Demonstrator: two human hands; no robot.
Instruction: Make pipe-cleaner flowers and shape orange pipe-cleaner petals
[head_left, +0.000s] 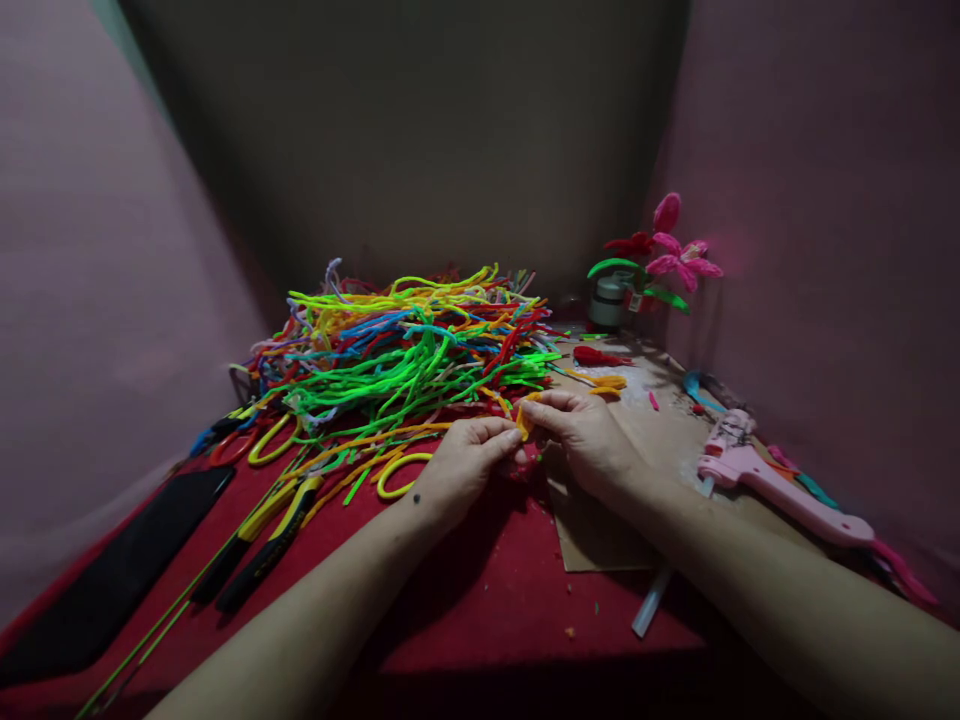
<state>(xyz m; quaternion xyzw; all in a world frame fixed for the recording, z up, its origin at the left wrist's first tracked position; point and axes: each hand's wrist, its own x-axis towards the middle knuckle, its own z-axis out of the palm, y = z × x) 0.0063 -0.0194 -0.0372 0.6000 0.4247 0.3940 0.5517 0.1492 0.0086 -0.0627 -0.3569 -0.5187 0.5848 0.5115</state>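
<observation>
My left hand (480, 458) and my right hand (576, 432) meet over the front of the table, thumbs and fingertips pinched together. Between them is a bent orange pipe cleaner (524, 420), gripped from both sides; the fingers cover part of it. Just behind my hands lies a big heap of pipe cleaners (409, 365) in green, yellow, blue, red and orange. An orange looped pipe cleaner piece (606, 384) and a red bundled one (600, 357) rest beyond my right hand.
A cardboard sheet (600, 540) lies under my right forearm, with a pink glue gun (787, 490) at right. Pliers (279, 540), yellow-handled scissors (274, 440) and a black flat case (120, 570) lie left. Pipe-cleaner flowers (679, 255) stand in a grey pot (609, 300) at back right.
</observation>
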